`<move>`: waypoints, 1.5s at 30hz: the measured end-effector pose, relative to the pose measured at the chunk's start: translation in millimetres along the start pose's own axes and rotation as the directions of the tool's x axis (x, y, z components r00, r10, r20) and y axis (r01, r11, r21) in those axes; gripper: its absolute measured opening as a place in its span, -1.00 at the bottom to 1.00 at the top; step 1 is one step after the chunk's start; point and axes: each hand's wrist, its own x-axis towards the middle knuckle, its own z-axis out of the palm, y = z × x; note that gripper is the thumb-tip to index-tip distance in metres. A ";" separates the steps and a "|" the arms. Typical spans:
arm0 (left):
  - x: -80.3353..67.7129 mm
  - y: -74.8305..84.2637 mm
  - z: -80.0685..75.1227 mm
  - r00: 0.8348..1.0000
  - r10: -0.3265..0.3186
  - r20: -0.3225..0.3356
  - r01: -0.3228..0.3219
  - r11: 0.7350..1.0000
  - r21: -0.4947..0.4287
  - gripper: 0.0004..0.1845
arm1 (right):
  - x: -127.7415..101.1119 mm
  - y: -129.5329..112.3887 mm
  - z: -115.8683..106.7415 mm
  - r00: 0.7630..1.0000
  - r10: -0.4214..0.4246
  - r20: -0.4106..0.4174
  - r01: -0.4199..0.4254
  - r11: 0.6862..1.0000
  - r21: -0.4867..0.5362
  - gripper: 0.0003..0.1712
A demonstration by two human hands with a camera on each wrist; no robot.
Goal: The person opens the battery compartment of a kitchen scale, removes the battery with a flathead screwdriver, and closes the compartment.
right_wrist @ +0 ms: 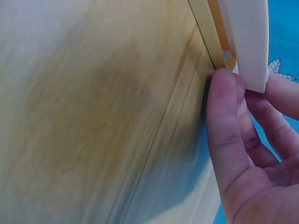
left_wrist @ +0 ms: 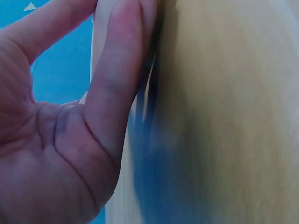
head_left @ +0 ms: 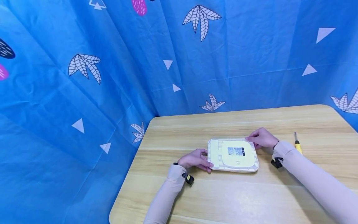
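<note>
Head view — two hands (head_left: 195,159), one cream device (head_left: 233,155), one screwdriver (head_left: 297,145)

The label (head_left: 236,151) on the flat white device (head_left: 233,155) is too small to read.

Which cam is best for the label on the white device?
Head view: the white device lies flat on the table, its label facing up, left hand and right hand at opposite corners. Both wrist views show only blurred edges of it, no label.
</note>
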 end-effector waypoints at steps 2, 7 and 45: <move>0.7 -0.8 0.7 1.000 0.000 0.006 0.000 1.000 -0.004 -0.25 | 0.3 -0.3 -0.4 1.000 0.004 0.000 -0.004 1.000 0.002 -0.55; 2.3 -0.7 -0.7 1.000 -0.004 -0.004 0.004 1.000 -0.002 -0.34 | 0.3 -2.1 0.3 1.000 0.014 -0.006 -0.014 1.000 0.016 -0.55; 32.4 -1.6 -3.2 0.912 0.073 -0.403 -0.170 0.963 -0.209 -0.57 | -5.2 -1.5 3.4 0.997 -0.018 -0.071 0.012 0.997 -0.072 -0.61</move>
